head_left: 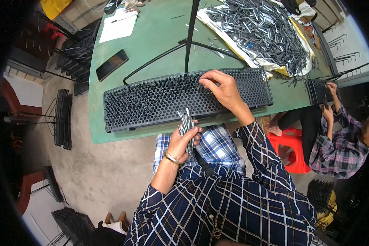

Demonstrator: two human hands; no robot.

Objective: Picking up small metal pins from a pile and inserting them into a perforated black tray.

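Observation:
My left hand is closed around a bundle of thin dark and silvery metal pins, which point up and away from me. It is just off the near edge of a long black perforated rack lying on the table. Short black pins stand packed in the holes of the rack's left and middle part, while holes show bare toward the right. Above the rack's far middle edge, my right hand pinches thumb and forefinger together. What lies between those fingertips is too small to make out.
A large heap of loose pins lies on a white sheet at the far right of the green table. Black rods rise behind the rack. A phone and papers lie left. Another person works at right, by a red stool.

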